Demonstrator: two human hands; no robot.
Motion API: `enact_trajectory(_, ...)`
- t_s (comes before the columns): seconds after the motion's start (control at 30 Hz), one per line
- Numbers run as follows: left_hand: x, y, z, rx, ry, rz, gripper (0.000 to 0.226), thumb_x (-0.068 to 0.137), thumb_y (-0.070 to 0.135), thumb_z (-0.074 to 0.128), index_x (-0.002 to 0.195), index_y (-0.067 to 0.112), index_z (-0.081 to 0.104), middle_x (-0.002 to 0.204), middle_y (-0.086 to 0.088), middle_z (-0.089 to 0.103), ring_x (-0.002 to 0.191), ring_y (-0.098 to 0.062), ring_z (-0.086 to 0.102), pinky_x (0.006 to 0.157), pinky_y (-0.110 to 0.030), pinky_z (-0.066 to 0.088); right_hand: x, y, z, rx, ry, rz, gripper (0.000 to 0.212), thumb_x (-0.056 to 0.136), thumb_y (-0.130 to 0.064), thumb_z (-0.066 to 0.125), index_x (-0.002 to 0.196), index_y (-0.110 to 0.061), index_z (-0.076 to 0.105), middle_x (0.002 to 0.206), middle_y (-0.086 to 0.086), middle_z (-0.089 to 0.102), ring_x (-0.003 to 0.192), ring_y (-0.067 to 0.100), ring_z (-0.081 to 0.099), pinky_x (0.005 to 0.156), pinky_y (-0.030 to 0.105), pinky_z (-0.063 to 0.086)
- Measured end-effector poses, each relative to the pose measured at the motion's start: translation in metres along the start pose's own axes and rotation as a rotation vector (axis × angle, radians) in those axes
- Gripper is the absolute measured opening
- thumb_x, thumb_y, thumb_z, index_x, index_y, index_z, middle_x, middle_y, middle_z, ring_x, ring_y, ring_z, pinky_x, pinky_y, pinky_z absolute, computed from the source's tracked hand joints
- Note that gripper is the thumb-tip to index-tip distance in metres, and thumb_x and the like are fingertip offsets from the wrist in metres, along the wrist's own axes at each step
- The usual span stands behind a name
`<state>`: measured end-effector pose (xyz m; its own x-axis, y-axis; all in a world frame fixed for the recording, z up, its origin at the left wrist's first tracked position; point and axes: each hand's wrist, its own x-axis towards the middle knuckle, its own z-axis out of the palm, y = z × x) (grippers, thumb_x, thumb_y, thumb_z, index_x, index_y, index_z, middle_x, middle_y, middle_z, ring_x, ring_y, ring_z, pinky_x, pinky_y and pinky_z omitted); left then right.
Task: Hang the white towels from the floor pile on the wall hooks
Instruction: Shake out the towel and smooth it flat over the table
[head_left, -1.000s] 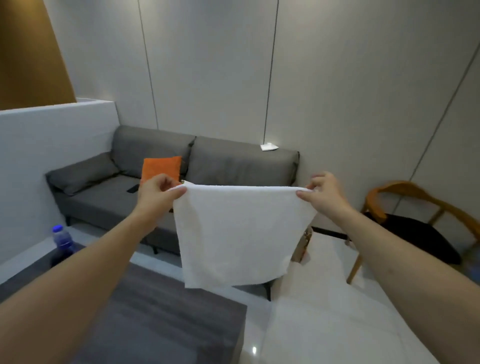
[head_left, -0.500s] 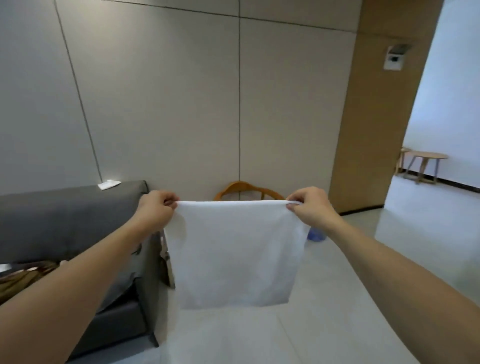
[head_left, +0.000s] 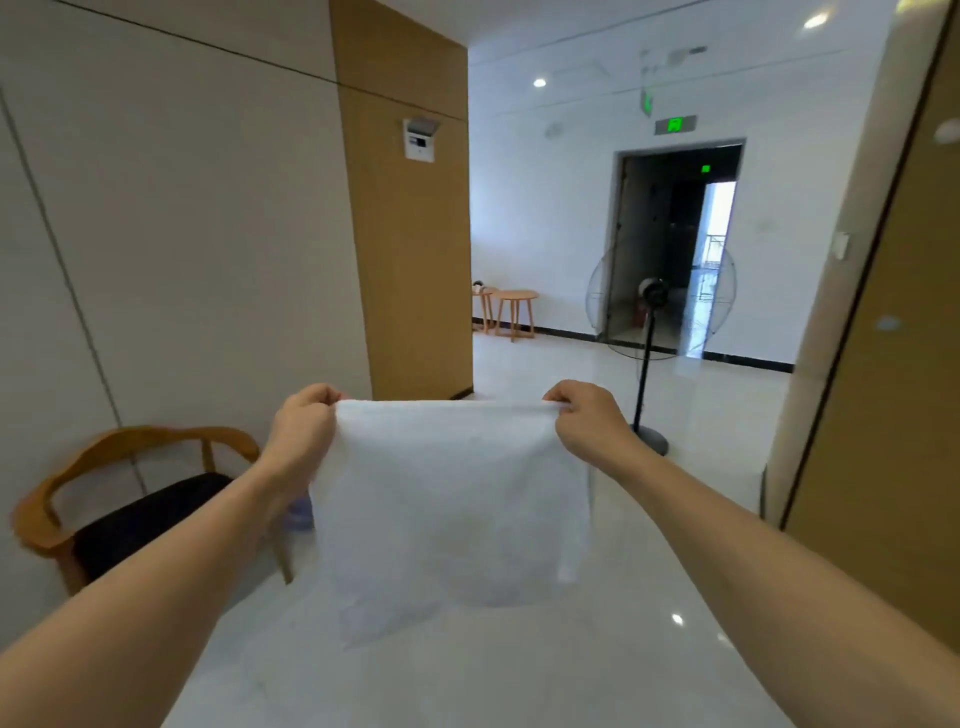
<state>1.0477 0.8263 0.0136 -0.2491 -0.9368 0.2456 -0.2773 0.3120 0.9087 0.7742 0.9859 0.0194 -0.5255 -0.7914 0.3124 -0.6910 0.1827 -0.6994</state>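
Observation:
A white towel (head_left: 447, 499) hangs spread out in front of me at chest height. My left hand (head_left: 301, 431) pinches its top left corner and my right hand (head_left: 587, 421) pinches its top right corner, so the top edge is stretched flat between them. The lower edge hangs free above the pale tiled floor. No wall hooks and no towel pile show in this view.
A wooden armchair with a black seat (head_left: 130, 499) stands against the left wall. A wood-panelled pillar (head_left: 410, 260) rises ahead. A standing fan (head_left: 654, 322) is on the floor ahead right, before a dark doorway (head_left: 675, 239). Small round stools (head_left: 511, 312) stand by the far wall.
The view has swung to the right: the grey sofa has left the frame, the armchair has moved to the left edge, and the hallway with the fan has come into sight. Both hands still hold the towel stretched.

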Motion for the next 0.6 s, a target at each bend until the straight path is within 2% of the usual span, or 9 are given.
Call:
enact_trajectory(0.13,0.022,0.041,0.120,-0.168,-0.122,0.066,0.024,0.088,0.019,0.053,0.065,0.015,0.061,0.071,-0.002,0.059,0.073,-0.024,0.053,0.068,-0.034,0.039,0.009,0.074,-0.070,0.012,0.149,0.133,0.029,0.086,0.000,0.040,0.089,-0.016,0.065,0.096,0.002,0.064,0.092,0.022,0.059,0.077,0.030,0.049)
enact_trajectory(0.23,0.031,0.075,0.205,-0.221,-0.304,0.100,0.031,0.092,0.046,0.062,0.073,0.021,0.064,0.078,0.009,0.061,0.074,-0.012,0.056,0.073,-0.031,0.040,0.012,0.126,-0.120,0.004,0.256,0.218,0.026,0.086,0.000,0.041,0.081,-0.011,0.063,0.083,0.002,0.061,0.077,0.017,0.055,0.060,0.025,0.041)
enact_trajectory(0.3,0.038,0.094,0.256,-0.210,-0.470,0.157,0.045,0.084,0.055,0.067,0.070,0.012,0.064,0.069,0.003,0.061,0.062,-0.014,0.055,0.063,-0.028,0.039,0.014,0.158,-0.151,-0.009,0.311,0.264,0.027,0.084,0.002,0.039,0.075,-0.010,0.062,0.079,0.003,0.061,0.076,0.020,0.055,0.058,0.025,0.039)
enact_trajectory(0.37,0.044,0.112,0.307,-0.177,-0.602,0.199,0.041,0.074,0.056,0.077,0.072,0.015,0.070,0.071,0.000,0.069,0.061,-0.017,0.061,0.058,-0.027,0.044,0.016,0.187,-0.181,-0.033,0.369,0.306,0.030,0.083,0.004,0.038,0.066,-0.011,0.058,0.072,0.002,0.058,0.072,0.022,0.054,0.056,0.026,0.037)
enact_trajectory(0.47,0.057,0.137,0.380,-0.150,-0.700,0.244,0.031,0.064,0.045,0.088,0.075,0.019,0.074,0.077,0.000,0.072,0.070,-0.018,0.069,0.061,-0.028,0.053,0.026,0.228,-0.224,-0.053,0.476,0.361,0.032,0.080,0.007,0.038,0.054,-0.010,0.045,0.061,0.001,0.046,0.059,0.017,0.041,0.053,0.025,0.027)
enact_trajectory(0.53,0.068,0.156,0.427,-0.142,-0.789,0.280,0.037,0.056,0.044,0.092,0.076,0.017,0.074,0.078,-0.004,0.074,0.071,-0.020,0.071,0.065,-0.032,0.059,0.037,0.252,-0.253,-0.043,0.533,0.374,0.018,0.076,0.002,0.039,0.059,0.002,0.045,0.062,0.006,0.043,0.060,0.020,0.039,0.056,0.027,0.027)
enact_trajectory(0.6,0.081,0.177,0.471,-0.150,-0.853,0.310,0.039,0.055,0.040,0.094,0.076,0.014,0.074,0.078,-0.008,0.074,0.071,-0.021,0.071,0.068,-0.036,0.059,0.048,0.271,-0.282,-0.040,0.555,0.377,0.020,0.079,-0.007,0.046,0.062,0.002,0.042,0.063,0.007,0.039,0.059,0.018,0.037,0.056,0.030,0.026)
